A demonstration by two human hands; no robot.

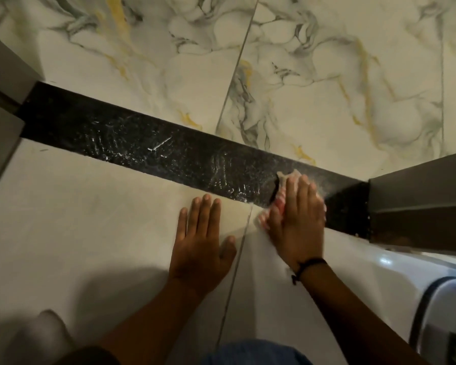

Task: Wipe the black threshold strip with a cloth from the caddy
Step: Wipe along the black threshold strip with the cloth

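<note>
right hand point(298, 217) presses the cloth point(282, 204) flat on the wet black strip point(142, 143), left hand point(200, 241) open and empty on the floor point(90, 219); a slick tile could slip that bracing palm.

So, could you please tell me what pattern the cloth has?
Red and white stripes, seen in the head view, on the cloth under the right hand.

The person is wearing no sleeves: both forearms are showing bare down to the left hand point(199, 241) and right hand point(298, 219). A thin black cord point(309, 264) is circling the right wrist, its knotted end hanging loose. Blue cloth point(256, 354) is covering a knee.
</note>
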